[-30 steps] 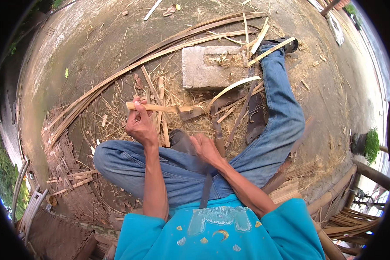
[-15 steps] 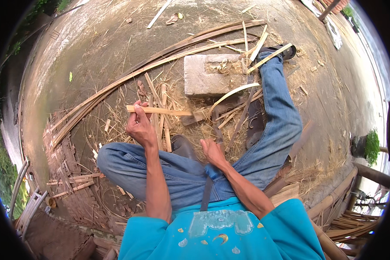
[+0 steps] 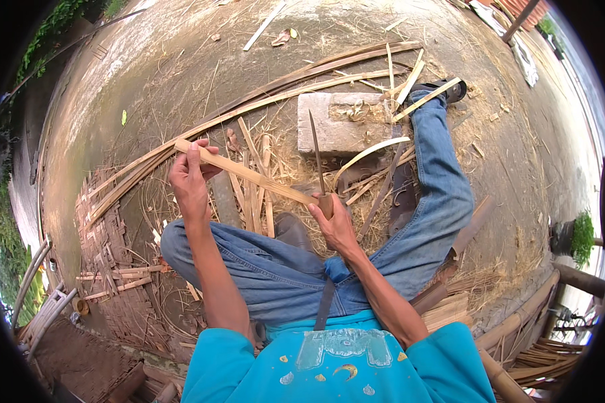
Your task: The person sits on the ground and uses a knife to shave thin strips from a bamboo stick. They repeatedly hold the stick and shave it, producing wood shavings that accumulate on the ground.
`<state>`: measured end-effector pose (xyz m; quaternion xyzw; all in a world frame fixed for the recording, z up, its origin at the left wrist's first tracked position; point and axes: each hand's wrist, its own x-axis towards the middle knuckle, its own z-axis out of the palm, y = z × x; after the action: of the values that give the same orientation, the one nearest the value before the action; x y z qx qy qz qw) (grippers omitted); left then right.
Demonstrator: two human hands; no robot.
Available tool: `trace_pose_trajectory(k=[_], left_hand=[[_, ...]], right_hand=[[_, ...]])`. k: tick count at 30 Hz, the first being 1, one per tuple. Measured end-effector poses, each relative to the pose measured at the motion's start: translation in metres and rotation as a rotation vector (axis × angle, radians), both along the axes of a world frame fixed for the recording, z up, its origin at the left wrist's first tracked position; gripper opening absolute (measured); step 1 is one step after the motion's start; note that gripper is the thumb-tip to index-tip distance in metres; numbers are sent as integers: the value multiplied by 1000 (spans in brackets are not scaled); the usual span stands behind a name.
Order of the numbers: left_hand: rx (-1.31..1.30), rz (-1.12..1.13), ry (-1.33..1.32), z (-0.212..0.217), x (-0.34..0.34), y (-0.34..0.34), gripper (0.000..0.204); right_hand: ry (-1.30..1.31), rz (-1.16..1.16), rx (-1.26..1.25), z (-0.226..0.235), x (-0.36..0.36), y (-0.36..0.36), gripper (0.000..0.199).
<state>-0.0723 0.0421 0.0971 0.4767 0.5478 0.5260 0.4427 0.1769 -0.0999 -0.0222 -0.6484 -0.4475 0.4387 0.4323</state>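
My left hand (image 3: pixel 191 180) is closed on one end of a flat, pale bamboo strip (image 3: pixel 249 174), with the thumb on top. The strip slants down to the right across my lap. At its other end, my right hand (image 3: pixel 338 227) grips the wooden handle of a knife (image 3: pixel 317 151), whose narrow dark blade points away from me. The right thumb and the strip's near end meet; whether they pinch it I cannot tell. Beyond the knife lies a pale rectangular block (image 3: pixel 316 124) with curled shavings on top.
Long bamboo strips (image 3: pixel 249 104) stretch across the ground behind the block. Shorter slats (image 3: pixel 267 178) and shavings surround my feet. My jeans-clad right leg (image 3: pixel 440 168) extends past the block. A woven mat (image 3: pixel 111 235) lies at left, and a potted plant (image 3: pixel 580 234) stands far right.
The knife now shows upright in my right hand, which has moved up slightly. My left hand has shifted left, and the bamboo strip has tilted from level to slanting down toward the right hand.
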Motion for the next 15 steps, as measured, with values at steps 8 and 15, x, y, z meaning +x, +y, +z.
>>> trace_pose_trajectory(k=[8, 15], left_hand=[[-456, -379, -126, -73, 105, -82, 59], [-394, -314, -449, -95, 114, -80, 38]], right_hand=[[301, -213, -81, 6, -7, 5, 36], [-284, -104, 176, 23, 23, -7, 28]])
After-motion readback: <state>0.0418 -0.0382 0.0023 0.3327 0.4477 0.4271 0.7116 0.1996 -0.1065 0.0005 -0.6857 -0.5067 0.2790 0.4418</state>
